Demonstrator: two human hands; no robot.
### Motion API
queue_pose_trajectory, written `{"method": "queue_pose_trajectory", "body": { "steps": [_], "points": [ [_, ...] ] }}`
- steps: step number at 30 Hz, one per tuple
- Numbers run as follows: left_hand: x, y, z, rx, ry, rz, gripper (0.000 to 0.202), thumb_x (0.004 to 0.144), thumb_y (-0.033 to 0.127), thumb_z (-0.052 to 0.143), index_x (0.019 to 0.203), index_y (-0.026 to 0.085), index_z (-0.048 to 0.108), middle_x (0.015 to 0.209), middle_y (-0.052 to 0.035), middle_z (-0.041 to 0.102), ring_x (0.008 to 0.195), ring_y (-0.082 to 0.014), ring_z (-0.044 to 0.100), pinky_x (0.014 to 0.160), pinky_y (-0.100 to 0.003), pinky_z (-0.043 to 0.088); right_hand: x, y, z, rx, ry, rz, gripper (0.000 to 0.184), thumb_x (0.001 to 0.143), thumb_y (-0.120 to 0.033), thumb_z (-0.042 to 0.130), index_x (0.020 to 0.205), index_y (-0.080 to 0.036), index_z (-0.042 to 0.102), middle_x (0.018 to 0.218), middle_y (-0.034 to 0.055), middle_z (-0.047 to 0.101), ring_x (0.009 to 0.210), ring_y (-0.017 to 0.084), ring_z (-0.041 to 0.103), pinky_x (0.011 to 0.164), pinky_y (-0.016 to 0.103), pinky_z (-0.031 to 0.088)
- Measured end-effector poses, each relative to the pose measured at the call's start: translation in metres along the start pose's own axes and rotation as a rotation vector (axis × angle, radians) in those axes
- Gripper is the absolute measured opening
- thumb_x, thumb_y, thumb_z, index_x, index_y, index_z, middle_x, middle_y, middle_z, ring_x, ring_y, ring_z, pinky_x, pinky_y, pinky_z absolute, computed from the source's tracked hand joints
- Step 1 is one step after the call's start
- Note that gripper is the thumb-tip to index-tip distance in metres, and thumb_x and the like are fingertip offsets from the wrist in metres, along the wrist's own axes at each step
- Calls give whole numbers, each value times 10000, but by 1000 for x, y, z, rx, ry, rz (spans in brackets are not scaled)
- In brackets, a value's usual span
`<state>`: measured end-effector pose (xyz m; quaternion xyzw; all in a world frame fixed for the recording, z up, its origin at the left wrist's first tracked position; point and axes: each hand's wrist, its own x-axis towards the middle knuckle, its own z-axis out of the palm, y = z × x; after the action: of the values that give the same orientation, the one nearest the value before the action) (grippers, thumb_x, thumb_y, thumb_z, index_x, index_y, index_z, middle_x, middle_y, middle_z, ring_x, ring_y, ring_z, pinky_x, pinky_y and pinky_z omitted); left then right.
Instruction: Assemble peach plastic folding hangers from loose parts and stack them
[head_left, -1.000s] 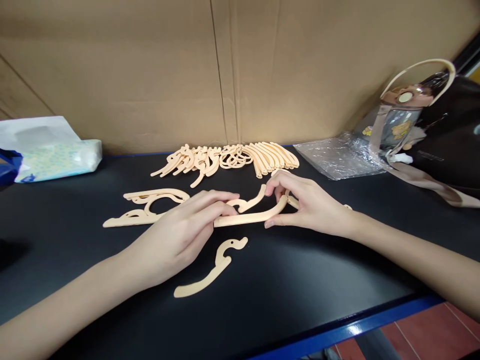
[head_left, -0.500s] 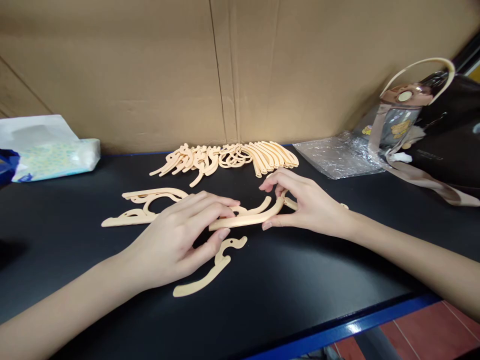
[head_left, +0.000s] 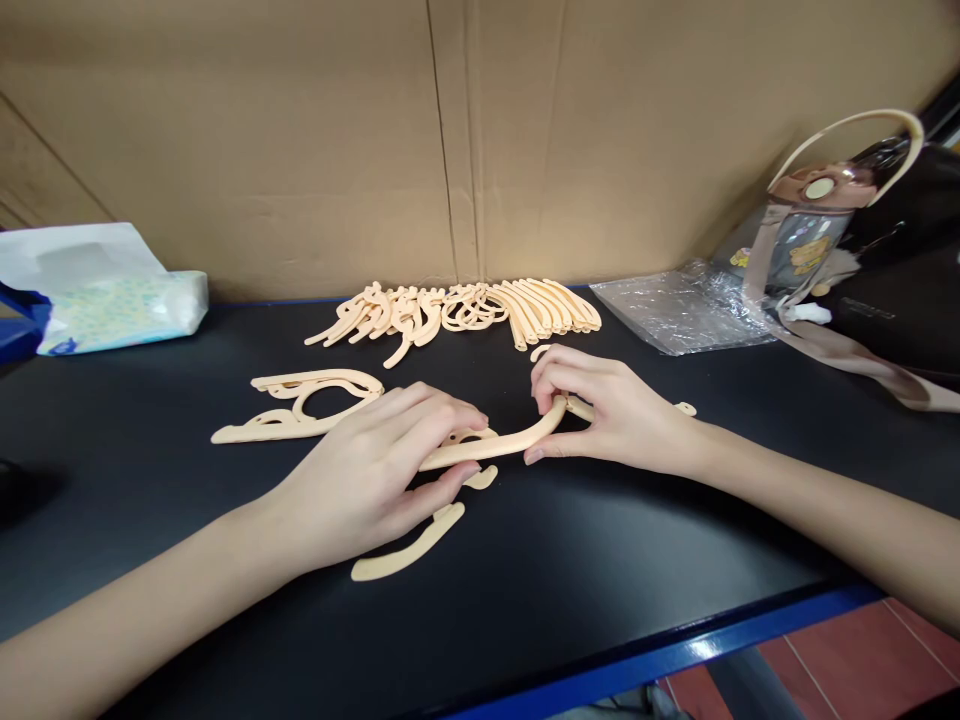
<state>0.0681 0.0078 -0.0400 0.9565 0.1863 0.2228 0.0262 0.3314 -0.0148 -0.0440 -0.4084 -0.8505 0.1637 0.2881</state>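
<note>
Low over the table, a beige plastic folding hanger (head_left: 502, 445) lies between my hands. My left hand (head_left: 382, 465) grips the left end of its long arm between thumb and fingers. At its bent end, my right hand (head_left: 600, 405) has closed around the joint, and my palm hides much of what lies there. Partly under my left hand rests a loose curved hanger piece (head_left: 411, 550). To the left, another folded hanger (head_left: 277, 432) lies flat, its right side covered by the same hand.
Along the back lie piles of hooked hanger pieces (head_left: 390, 315), rings (head_left: 472, 308) and curved arms (head_left: 551, 310), before a cardboard wall (head_left: 300, 140). A tissue pack (head_left: 120, 300) sits left; a clear plastic bag (head_left: 675, 310), water bottle (head_left: 810, 235) and black bag (head_left: 900, 270) stand right.
My left hand has shifted slightly right and turned along the hanger arm, covering more of the loose piece. A curved part behind the arm no longer shows. My right hand stays at the joint.
</note>
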Motion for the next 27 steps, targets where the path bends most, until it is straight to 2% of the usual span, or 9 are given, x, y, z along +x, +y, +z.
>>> {"method": "queue_pose_trajectory", "body": {
  "steps": [7,11,17,22,24,27],
  "points": [
    [4,2,0,252,36,82,348,882,56,475,1215,86,569,1041,-88,669,984,-226,586,849,-356,470,-1,3,-3,-39,-79,-86,163,874,-293,707,868,-182,588,934,26,593,889,167,540,796,287,414],
    [4,-5,2,338,-2,123,310,883,46,461,1140,97,626,1084,-103,672,998,-253,591,843,-378,478,-1,7,-2,-47,-84,-103,84,898,-252,675,897,-186,623,929,27,621,913,175,550,800,289,424],
    [4,-13,5,344,-75,128,359,904,13,392,1149,119,632,1169,-123,667,1064,-277,591,879,-418,498,-1,10,-1,-160,-55,-121,105,888,-282,688,918,-187,653,985,42,626,937,199,531,838,330,415],
    [3,-14,5,309,-118,90,494,821,-80,320,1132,145,631,1191,-105,665,1085,-272,591,906,-448,514,-2,7,-2,-240,-31,-151,162,869,-301,711,945,-166,665,1015,62,620,960,206,529,861,329,411],
    [1,-16,5,297,-134,71,528,797,-94,302,1138,151,622,1222,-99,654,1121,-267,585,953,-467,505,-3,5,-2,-302,-1,-161,187,856,-313,725,945,-158,668,978,63,617,934,208,534,829,321,410],
    [0,-18,6,279,-150,59,547,780,-99,284,1152,145,602,1263,-102,636,1181,-255,575,1035,-492,466,-2,1,-3,-366,16,-135,227,831,-349,750,903,-151,666,807,21,595,796,183,539,749,303,391]
  ]
}}
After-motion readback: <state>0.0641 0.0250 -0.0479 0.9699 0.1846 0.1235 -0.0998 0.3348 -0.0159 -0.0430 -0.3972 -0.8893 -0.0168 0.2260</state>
